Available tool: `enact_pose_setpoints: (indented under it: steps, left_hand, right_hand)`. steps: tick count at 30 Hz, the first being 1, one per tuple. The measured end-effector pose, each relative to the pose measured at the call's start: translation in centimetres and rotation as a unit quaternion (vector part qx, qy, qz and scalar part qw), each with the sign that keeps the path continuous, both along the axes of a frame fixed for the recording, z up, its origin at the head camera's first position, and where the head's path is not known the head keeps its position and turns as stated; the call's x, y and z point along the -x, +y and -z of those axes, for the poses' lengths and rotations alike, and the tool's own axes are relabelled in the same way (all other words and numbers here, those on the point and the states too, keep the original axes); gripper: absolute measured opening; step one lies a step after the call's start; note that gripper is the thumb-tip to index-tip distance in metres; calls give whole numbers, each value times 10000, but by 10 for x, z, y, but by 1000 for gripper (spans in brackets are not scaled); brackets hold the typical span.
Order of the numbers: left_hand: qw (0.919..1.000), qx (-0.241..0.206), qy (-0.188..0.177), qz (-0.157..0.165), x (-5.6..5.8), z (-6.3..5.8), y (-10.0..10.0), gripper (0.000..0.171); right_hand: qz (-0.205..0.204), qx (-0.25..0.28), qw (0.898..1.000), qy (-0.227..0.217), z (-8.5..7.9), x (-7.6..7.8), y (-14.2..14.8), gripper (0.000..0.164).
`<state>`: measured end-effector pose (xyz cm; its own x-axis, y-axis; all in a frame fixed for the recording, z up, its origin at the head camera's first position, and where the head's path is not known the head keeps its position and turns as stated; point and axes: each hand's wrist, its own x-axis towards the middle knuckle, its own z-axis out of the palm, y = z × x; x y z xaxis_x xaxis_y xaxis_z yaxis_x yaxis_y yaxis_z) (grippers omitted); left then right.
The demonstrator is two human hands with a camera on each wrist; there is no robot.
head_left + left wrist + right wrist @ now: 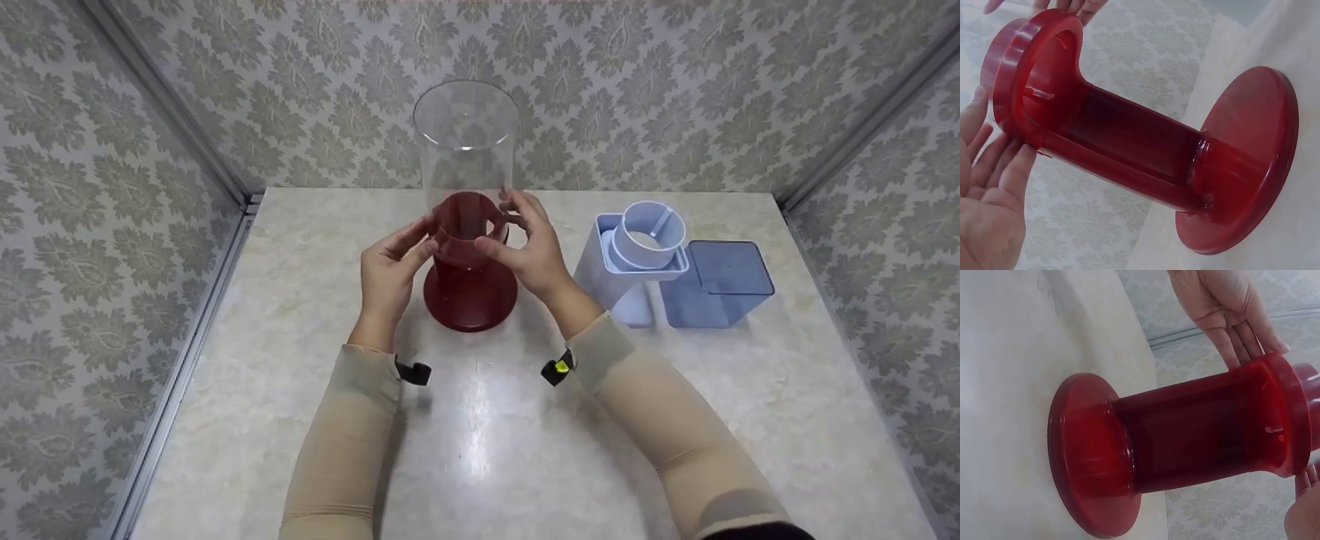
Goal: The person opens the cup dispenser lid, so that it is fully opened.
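A red stand [471, 304] with a round base and a ring-shaped top stands upright on the table. Above its ring rises a tall clear cylinder [466, 161], its lower end around the ring's inner collar. My left hand [390, 277] holds the ring's left side, thumb in front; in the left wrist view, that hand's fingers [1019, 169] touch the red rim. On the opposite side my right hand [534, 251] holds the ring, its thumb across the front. Small tabs show inside the ring [1275, 422] in the right wrist view.
To the right stands a light blue square container [607, 259] with a round blue cup [654, 232] at its top. Beside it sits a translucent blue box [716, 289]. Patterned walls [570, 82] enclose the table [300, 300] at the back and sides.
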<state>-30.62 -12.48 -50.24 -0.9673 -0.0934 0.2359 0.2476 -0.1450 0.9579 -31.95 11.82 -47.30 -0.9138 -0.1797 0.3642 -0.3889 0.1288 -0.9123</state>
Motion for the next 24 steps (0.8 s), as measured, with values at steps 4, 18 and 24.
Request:
enact_pose_setpoints:
  steps: [4, 18, 24]
  left_hand:
    - [9999, 129, -101, -2, 1, -2, 0, 69]
    - [9924, 1105, -422, 351, 6, -1, 0, 137]
    - [9909, 1166, -506, 447, 9, -1, -5, 142]
  right_hand:
    - [2, -105, 9999, -25, 0, 1, -1, 140]
    - [-348, -53, 9987, -361, -9, 3, -14, 158]
    - [-500, 109, 9970, -574, -11, 8, -20, 167]
